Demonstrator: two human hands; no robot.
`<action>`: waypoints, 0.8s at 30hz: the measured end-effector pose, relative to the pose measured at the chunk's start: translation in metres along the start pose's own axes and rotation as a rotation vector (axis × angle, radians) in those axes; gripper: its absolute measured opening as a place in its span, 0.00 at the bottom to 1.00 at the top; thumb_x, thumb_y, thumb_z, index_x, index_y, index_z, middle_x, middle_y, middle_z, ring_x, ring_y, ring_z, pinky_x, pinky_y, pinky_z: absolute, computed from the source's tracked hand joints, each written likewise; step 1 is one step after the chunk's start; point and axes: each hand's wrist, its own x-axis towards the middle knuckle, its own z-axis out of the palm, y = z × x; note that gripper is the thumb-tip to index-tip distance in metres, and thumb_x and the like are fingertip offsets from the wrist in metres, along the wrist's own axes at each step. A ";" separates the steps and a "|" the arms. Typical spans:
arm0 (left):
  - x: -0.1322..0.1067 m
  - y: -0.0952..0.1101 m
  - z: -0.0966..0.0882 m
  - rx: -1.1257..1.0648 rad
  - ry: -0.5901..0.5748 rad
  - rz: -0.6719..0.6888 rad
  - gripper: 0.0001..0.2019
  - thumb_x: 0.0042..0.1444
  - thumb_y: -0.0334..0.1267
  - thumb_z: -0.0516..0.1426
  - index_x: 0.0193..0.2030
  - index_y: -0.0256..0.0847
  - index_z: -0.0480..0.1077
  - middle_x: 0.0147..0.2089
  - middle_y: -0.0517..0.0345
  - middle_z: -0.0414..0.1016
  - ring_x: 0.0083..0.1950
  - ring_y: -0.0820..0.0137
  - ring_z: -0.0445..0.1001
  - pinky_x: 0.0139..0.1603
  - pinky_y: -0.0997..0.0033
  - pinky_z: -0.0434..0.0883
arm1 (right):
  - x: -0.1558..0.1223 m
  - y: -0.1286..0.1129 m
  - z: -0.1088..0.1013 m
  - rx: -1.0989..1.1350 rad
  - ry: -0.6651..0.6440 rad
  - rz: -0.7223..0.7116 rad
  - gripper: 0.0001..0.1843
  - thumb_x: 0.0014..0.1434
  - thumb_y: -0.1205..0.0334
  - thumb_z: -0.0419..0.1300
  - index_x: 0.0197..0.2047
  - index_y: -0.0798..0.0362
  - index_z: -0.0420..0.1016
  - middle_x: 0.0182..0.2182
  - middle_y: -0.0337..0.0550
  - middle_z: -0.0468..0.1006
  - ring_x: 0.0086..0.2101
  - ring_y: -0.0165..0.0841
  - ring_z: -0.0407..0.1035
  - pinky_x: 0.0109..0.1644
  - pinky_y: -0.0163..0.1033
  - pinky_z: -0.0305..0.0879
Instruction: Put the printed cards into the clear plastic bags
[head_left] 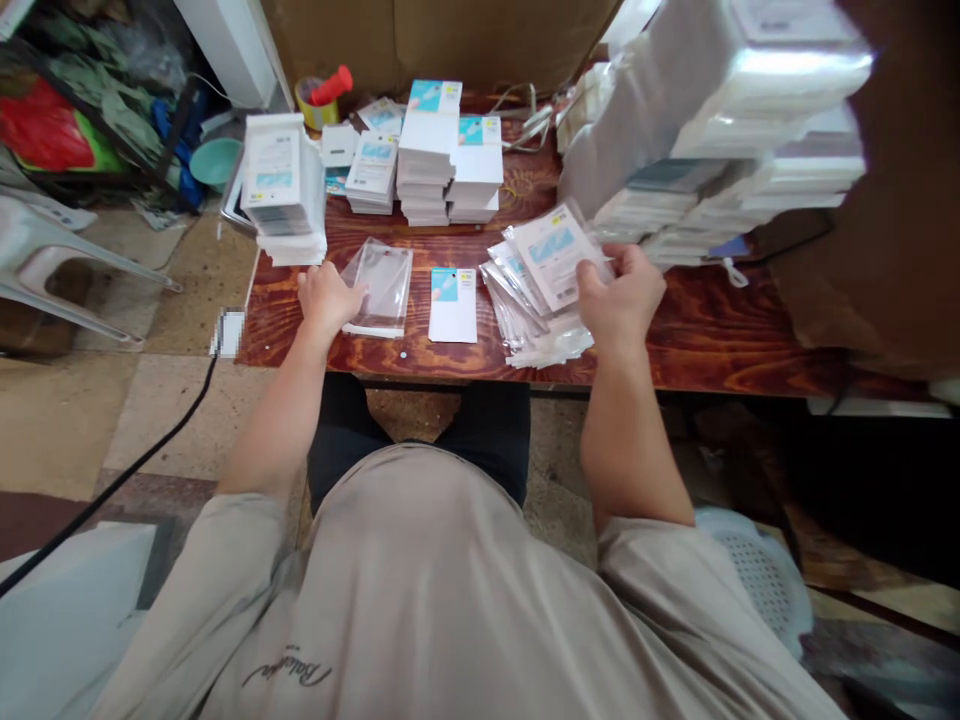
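My right hand [624,295] grips the right side of a bagged card [551,255], a white and blue printed card in a clear sleeve. The thumb lies on top of it, above a loose fanned pile of similar bagged cards [529,330]. On the left, my left hand [328,300] rests at the edge of some clear plastic bags [382,285], its thumb spread from the fingers and touching or almost touching them. Between the two hands lies a white card stack [453,310] with a blue and yellow printed top.
Tall stacks of bagged packs [720,130] rise at the right. Along the back stand several card stacks [427,140] and a yellow tub [319,105] with a red object. Another card stack [281,180] is at the left edge of the wooden table [645,350]. A white stool [67,260] stands left.
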 end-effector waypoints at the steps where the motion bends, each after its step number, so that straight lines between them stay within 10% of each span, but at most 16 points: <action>1: 0.008 -0.005 0.002 0.033 -0.029 -0.023 0.29 0.53 0.48 0.69 0.57 0.31 0.73 0.66 0.28 0.71 0.71 0.39 0.65 0.74 0.44 0.57 | -0.001 0.000 -0.004 -0.086 0.020 -0.036 0.18 0.62 0.56 0.64 0.52 0.57 0.77 0.47 0.60 0.80 0.49 0.51 0.73 0.58 0.62 0.68; 4: 0.028 -0.014 0.005 0.043 -0.088 -0.063 0.37 0.44 0.46 0.74 0.59 0.32 0.72 0.65 0.28 0.71 0.70 0.38 0.66 0.72 0.45 0.61 | -0.026 -0.022 -0.005 -0.146 -0.032 -0.282 0.21 0.67 0.57 0.61 0.58 0.59 0.76 0.59 0.68 0.76 0.59 0.56 0.67 0.64 0.63 0.61; 12: 0.052 -0.022 0.000 -0.022 -0.215 -0.031 0.20 0.35 0.41 0.77 0.30 0.43 0.72 0.32 0.53 0.78 0.42 0.53 0.79 0.50 0.58 0.74 | -0.071 -0.085 0.030 -0.361 -0.889 -0.959 0.19 0.68 0.58 0.64 0.55 0.65 0.77 0.55 0.64 0.79 0.57 0.50 0.69 0.61 0.49 0.65; 24: 0.018 -0.010 -0.007 -0.102 -0.015 0.145 0.09 0.63 0.39 0.57 0.36 0.41 0.79 0.42 0.44 0.83 0.49 0.53 0.79 0.56 0.55 0.71 | -0.084 -0.093 0.025 -0.561 -0.912 -1.026 0.19 0.72 0.73 0.45 0.51 0.66 0.76 0.47 0.65 0.81 0.48 0.49 0.75 0.42 0.45 0.62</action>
